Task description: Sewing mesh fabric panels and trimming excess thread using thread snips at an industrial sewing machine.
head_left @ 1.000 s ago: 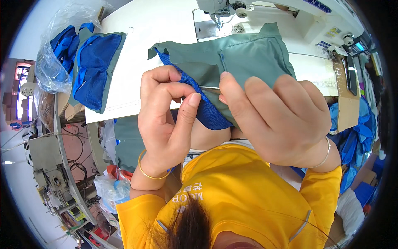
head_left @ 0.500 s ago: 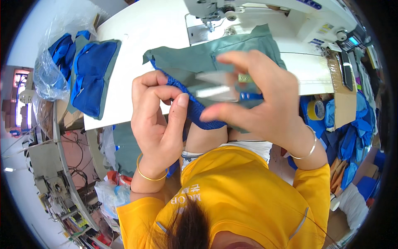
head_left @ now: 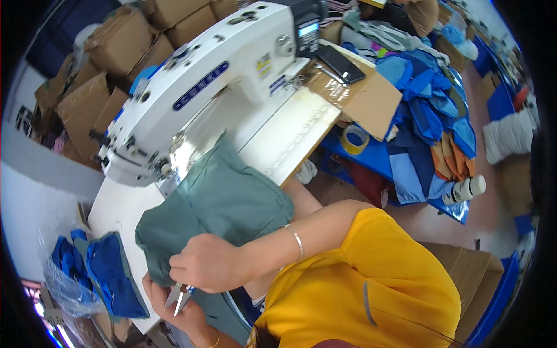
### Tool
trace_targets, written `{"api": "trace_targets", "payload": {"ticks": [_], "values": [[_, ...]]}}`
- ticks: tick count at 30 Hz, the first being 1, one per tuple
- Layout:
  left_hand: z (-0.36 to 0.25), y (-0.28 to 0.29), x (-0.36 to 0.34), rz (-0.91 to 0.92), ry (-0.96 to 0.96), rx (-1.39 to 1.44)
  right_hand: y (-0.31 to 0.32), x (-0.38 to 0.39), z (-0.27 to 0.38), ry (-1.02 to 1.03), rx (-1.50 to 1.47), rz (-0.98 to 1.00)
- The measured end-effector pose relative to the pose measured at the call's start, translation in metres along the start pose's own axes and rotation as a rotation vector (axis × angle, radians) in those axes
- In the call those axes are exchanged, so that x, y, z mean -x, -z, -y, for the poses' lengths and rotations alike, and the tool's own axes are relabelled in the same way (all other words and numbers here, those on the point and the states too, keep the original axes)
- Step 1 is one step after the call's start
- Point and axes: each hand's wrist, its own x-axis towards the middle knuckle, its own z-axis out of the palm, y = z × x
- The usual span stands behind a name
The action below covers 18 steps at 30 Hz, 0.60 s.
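Note:
A dark green cloth piece point(head_left: 232, 203) lies across the front of the sewing machine bed and hangs over the table edge. My right hand point(head_left: 212, 264) is closed round small thread snips point(head_left: 181, 301); their pointed blades stick out below my fist, spread apart. Beneath it, my left hand point(head_left: 188, 319) is at the cloth's lower left corner, its fingers bent around the edge. The right hand covers part of the left fingers and the cloth there. The blades lie in front of the left palm.
A white sewing machine point(head_left: 197, 87) stands behind the cloth. Blue sewn pieces point(head_left: 113, 278) lie at the table's left, beside clear plastic. To the right are a phone point(head_left: 339, 64) on cardboard, a yellow tape roll point(head_left: 354, 140) and a heap of blue garments point(head_left: 420, 98). Cardboard boxes point(head_left: 122, 43) stand behind.
The view has swung right, bringing the whole machine and the garment heap into sight. My right hand, earlier spread with the snips across it, has closed round them and come over the left hand.

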Motion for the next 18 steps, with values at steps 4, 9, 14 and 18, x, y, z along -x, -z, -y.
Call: {"api": "trace_targets", "payload": {"ticks": [4,9,14,18], "values": [[0.002,0.005,0.006,-0.054,-0.024,0.000,-0.004,0.000,0.003,-0.003,-0.102,0.004],[-0.019,-0.004,-0.002,-0.060,0.247,0.327,0.018,-0.008,-0.012,-0.458,-0.596,0.040],[-0.028,-0.013,-0.022,0.003,0.277,0.525,0.053,-0.020,-0.023,-0.553,-0.555,0.218],[-0.023,-0.013,-0.018,-0.034,0.282,0.607,0.053,-0.022,-0.020,-0.286,-0.268,-0.044]]}}
